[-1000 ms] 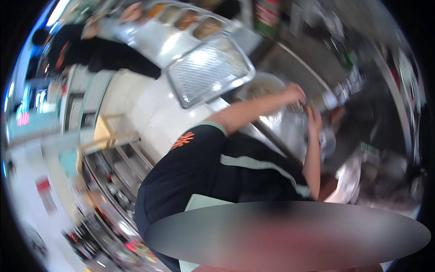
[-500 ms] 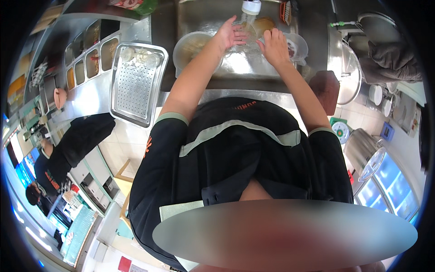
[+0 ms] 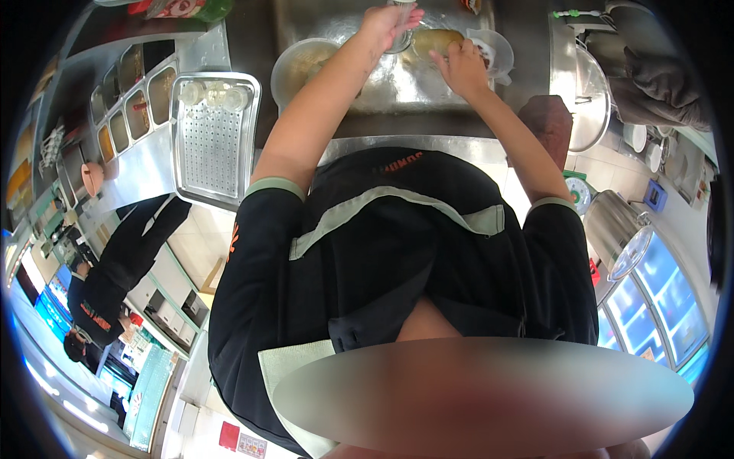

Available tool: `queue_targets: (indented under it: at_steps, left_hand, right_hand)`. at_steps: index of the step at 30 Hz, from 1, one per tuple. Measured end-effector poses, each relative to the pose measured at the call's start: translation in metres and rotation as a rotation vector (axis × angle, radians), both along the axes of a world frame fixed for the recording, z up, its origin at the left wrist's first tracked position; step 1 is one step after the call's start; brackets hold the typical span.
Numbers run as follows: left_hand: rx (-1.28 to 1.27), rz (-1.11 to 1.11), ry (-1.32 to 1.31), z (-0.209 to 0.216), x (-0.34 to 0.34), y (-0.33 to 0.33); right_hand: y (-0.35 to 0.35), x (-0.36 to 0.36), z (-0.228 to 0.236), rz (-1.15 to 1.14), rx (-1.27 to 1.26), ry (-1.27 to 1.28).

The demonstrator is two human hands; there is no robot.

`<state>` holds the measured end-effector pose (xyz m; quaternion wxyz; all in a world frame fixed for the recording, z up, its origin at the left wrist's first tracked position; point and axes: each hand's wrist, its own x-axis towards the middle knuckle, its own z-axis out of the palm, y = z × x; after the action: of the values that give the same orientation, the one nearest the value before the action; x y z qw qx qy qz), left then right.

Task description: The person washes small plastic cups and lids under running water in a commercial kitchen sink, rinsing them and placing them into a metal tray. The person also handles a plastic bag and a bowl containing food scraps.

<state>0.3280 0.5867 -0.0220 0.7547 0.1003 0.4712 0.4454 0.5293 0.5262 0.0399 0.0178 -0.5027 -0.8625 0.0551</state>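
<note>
— Hands first, nearest to farthest: what are they doing?

— Both reach out over a steel sink [image 3: 397, 84]. The left hand [image 3: 388, 21] is wrapped shut around a clear cup [image 3: 399, 34], held upright over the basin. The right hand [image 3: 459, 65] curls loosely over something yellowish, maybe a sponge [image 3: 437, 40]; I cannot tell whether it grips it or only presses on it.

— So which step is this?

— My guess is washing: the cup is held in the sink while the other hand works beside it. A next move would call for a steady grip on a wet, slick cup and a turn of the wrist to reach inside.

— What lies around them?

— A round pale bowl [image 3: 306, 65] sits in the sink at the left, smooth and shallow. At the right stands a white jug [image 3: 489, 53] with a handle, just beside the right hand.

— And further left?

— A rectangular steel tray [image 3: 214, 153] with a perforated floor rests on the tabletop [image 3: 145, 180], and three small clear cups [image 3: 214, 96] stand upside down along its far end. Past it runs a row of steel containers [image 3: 130, 107].

— Far right?

— A large round steel lid [image 3: 589, 99], shiny and flat.
</note>
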Motion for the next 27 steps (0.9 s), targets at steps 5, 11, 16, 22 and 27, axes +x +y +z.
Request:
queue_targets:
  at_steps: [5,11,16,22,27]
  left_hand:
    - [0.145,-0.056,0.454,0.031,-0.033,-0.007]
    - [0.127,0.107,0.535,0.074,-0.065,-0.017]
    - [0.089,0.024,0.564,0.044,-0.091,-0.032]
    - [-0.048,-0.129,0.496,0.078,-0.068,-0.063]
    - [-0.314,-0.019,0.083,0.059,-0.044,-0.061]
  right_hand:
    - [0.017,-0.039,-0.024,-0.604,-0.964,0.874]
    - [0.018,-0.076,0.002,-0.476,-0.827,0.990]
    - [0.034,-0.071,0.010,-0.474,-0.740,0.755]
    - [0.032,-0.054,0.001,-0.489,-0.621,0.622]
    - [0.027,-0.056,0.002,-0.546,-0.708,0.766]
